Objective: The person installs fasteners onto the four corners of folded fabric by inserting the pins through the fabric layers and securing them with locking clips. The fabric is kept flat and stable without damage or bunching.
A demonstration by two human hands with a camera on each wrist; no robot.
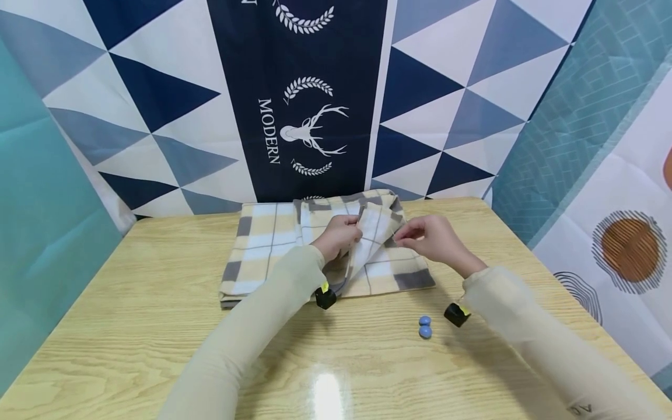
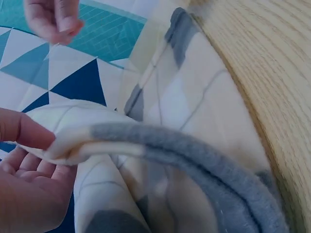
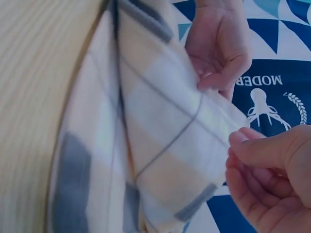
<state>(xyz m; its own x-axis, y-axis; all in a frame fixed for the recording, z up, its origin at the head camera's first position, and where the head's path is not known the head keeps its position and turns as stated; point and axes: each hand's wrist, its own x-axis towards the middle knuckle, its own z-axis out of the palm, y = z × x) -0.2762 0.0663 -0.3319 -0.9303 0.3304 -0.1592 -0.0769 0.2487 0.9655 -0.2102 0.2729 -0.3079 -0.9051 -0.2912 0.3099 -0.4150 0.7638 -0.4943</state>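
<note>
A plaid fleece blanket in cream, white and grey lies folded at the back of the table. My left hand pinches a raised fold of it between thumb and fingers, and the doubled grey edge curves away from that grip. To the right of the fold, my right hand has its thumb and fingertips brought together. A thin, pale, thread-like line shows at these fingertips; I cannot tell exactly what it is. In the right wrist view the right fingertips overlap the edge of the raised cloth.
Two small blue rounded pieces lie on the wooden table, in front of the blanket and near the right wrist. Behind the table hangs a patterned cloth with triangles and a deer head. A teal sheet borders the left side.
</note>
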